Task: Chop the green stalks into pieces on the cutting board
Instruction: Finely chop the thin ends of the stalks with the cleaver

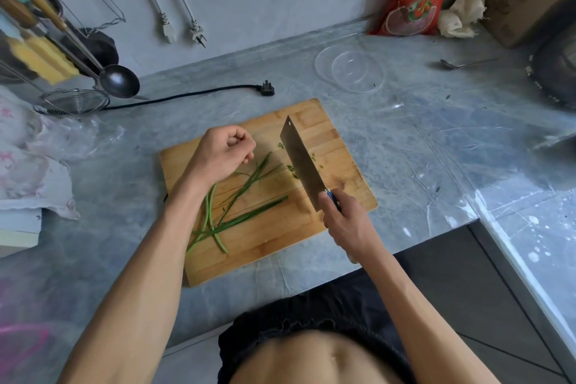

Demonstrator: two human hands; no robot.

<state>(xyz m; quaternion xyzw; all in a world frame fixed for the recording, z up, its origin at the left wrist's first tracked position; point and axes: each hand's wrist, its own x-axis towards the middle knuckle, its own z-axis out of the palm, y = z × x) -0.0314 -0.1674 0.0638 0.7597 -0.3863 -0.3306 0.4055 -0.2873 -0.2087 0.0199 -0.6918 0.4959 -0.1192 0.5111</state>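
Green stalks (240,206): loose, crossing on the cutting board (343,162), few cut bits beside the blade. Your left hand (223,153): curled into a loose fist above their tips, gripping nothing. Your right hand (346,221): closed round the cleaver (300,162) handle. Counter (420,140): clear bowl (357,71), spoon (461,64).

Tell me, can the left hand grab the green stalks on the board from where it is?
Probably yes. The left hand hangs loosely curled right over the far ends of the green stalks on the cutting board, with nothing between them. The cleaver sits off to the right, held by the right hand.
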